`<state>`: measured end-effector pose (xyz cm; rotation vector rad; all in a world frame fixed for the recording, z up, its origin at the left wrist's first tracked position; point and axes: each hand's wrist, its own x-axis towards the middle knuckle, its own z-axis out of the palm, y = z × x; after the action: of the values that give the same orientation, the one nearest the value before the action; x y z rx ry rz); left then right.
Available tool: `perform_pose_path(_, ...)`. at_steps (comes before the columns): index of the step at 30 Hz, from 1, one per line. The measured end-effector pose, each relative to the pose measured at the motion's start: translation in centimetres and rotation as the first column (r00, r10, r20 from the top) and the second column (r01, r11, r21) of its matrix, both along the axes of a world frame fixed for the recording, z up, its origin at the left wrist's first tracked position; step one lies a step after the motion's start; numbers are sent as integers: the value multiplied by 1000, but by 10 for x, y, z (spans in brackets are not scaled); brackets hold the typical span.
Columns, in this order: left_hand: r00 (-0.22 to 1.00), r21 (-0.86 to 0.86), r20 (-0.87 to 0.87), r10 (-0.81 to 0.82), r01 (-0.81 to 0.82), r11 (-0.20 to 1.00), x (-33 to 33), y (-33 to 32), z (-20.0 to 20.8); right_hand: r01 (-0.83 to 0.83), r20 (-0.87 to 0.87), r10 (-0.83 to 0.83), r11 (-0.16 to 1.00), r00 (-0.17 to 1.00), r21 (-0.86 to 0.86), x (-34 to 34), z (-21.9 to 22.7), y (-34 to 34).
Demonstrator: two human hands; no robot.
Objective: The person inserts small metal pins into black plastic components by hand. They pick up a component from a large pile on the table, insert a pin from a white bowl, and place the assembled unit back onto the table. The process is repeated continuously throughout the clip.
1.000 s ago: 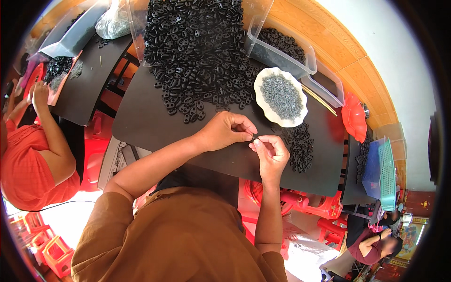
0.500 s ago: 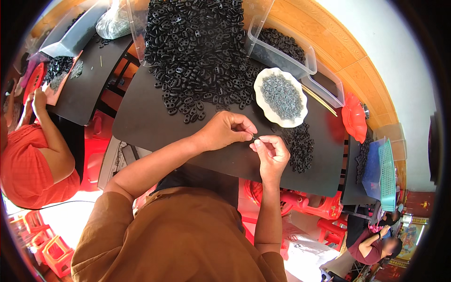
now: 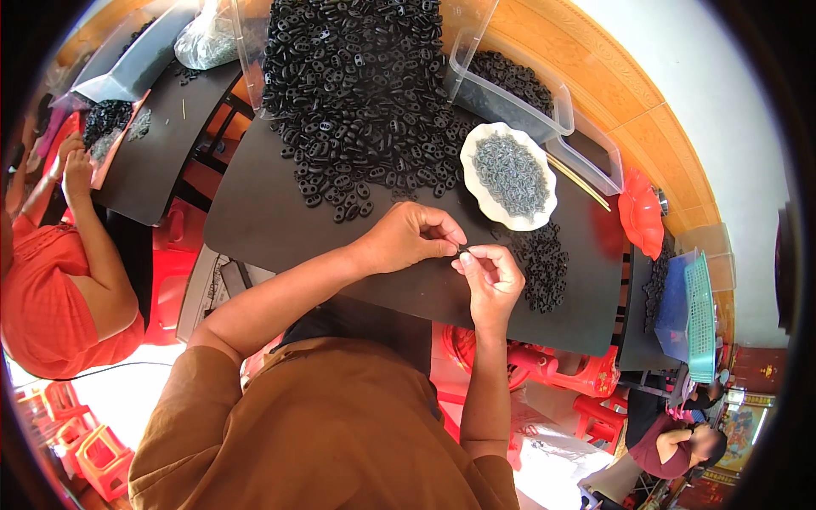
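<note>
Over the near part of the dark table (image 3: 255,191), my left hand (image 3: 408,235) and my right hand (image 3: 493,285) meet, thumb and fingertips pinched together. Between them sits a small dark piece (image 3: 461,251), mostly covered by the fingertips; its exact kind does not show. Just right of my right hand lies a heap of small black parts (image 3: 544,268). Beyond it stands a white scalloped dish (image 3: 469,174) filled with tiny clear-grey pieces (image 3: 510,177). A big pile of black oval parts with two holes (image 3: 357,110) spreads from the far side toward my hands.
Clear plastic bins (image 3: 557,127) stand at the back right, beside thin sticks (image 3: 578,183) and a red dish (image 3: 639,212). A person in red (image 3: 72,297) works at the left table; another person (image 3: 667,446) sits far right. Red stools (image 3: 106,459) stand lower left.
My hands keep almost the same place and pinch. At the left table, the co-worker's hands have shifted up toward the small dark pile.
</note>
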<state>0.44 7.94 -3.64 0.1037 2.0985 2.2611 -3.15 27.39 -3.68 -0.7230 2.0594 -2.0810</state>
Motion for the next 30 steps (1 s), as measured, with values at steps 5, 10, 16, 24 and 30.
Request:
perform_pose_path(5,1000,-61,-4,0,-1,998,1,0,3,1,-38,1,999,999,52,1,-1,0)
perform_pose_path(10,1000,-112,-23,7,-10,994,2,1,7,-15,-47,18,999,999,45,0,-3,-1)
perform_pose_path(16,997,-135,-72,8,-18,991,0,1,5,-38,-40,40,998,998,45,-2,-8,0)
perform_pose_path(24,999,162,-8,35,-33,986,-2,7,-2,47,203,-20,991,979,-128,-6,-2,2)
perform_pose_path(30,999,116,45,5,-10,993,-1,6,1,62,240,-27,988,970,-140,-7,-4,3)
